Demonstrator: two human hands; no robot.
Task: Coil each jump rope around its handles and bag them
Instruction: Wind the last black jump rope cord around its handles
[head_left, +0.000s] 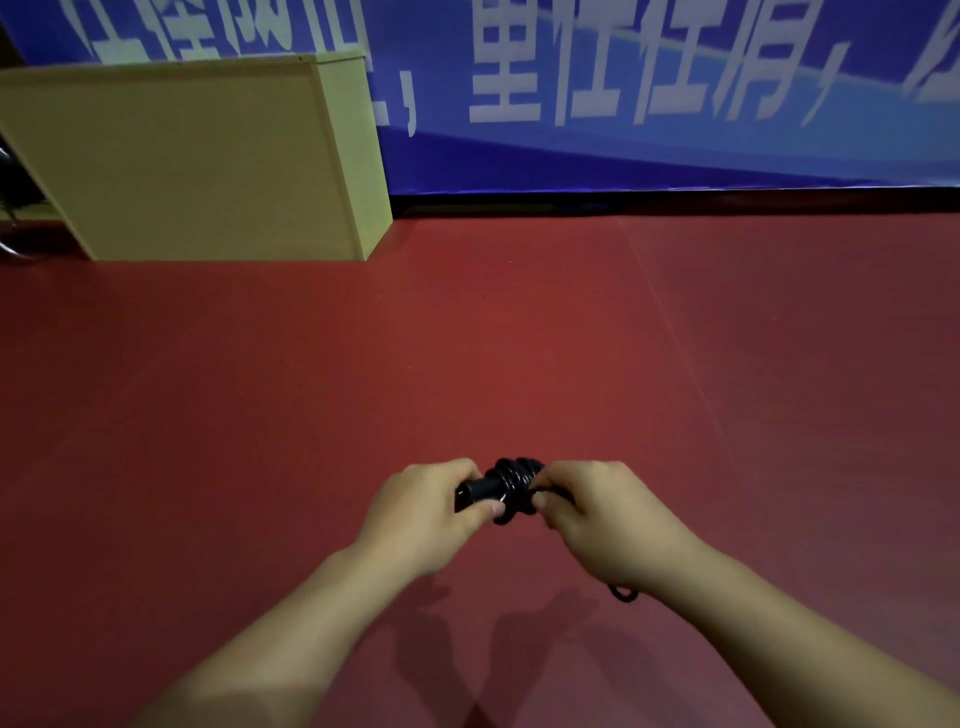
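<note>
A black jump rope (511, 483) is held in front of me above the red floor, with several turns of cord wound around its black handles. My left hand (426, 512) grips the handle end on the left. My right hand (597, 512) pinches the cord at the right side of the coil. A short loop of black cord (623, 593) hangs out below my right wrist. No bag is in view.
A pale yellow wooden box (197, 156) stands on the red floor (519, 338) at the back left. A blue banner with white characters (649, 88) covers the wall behind. Dark items sit at the far left edge (10, 192).
</note>
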